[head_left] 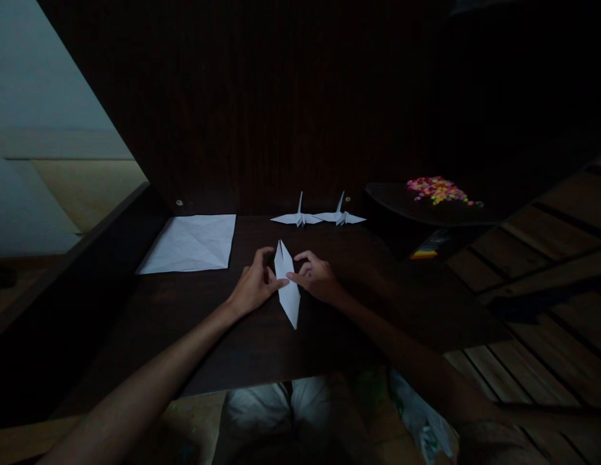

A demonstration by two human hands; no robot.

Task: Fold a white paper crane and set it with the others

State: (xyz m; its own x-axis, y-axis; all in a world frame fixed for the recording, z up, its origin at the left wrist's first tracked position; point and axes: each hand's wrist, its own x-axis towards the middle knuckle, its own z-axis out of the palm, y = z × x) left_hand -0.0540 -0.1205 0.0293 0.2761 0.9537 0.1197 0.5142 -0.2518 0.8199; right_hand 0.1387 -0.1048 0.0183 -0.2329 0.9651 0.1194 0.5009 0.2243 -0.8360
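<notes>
A white folded paper [289, 298], shaped like a long narrow diamond with a slit at its far tip, is held between my hands above the dark desk. My left hand [257, 279] grips its left edge, thumb lying on the paper's face and fingers curled behind. From the other side my right hand [315, 276] pinches the right edge, its thumb also on the front near the middle. Parts of the fingers behind the paper are hidden. Beyond my hands stand two white paper cranes, one crane [300, 219] on the left and another crane [341, 217] beside it.
A creased white paper sheet [191, 244] lies flat at the left of the desk [208, 342]. On a rounded shelf [387, 194] at the right sits a pile of small colourful pieces [440, 190]. Dark panels rise at the back and left. A plastic bag [423, 420] is below, right of my legs.
</notes>
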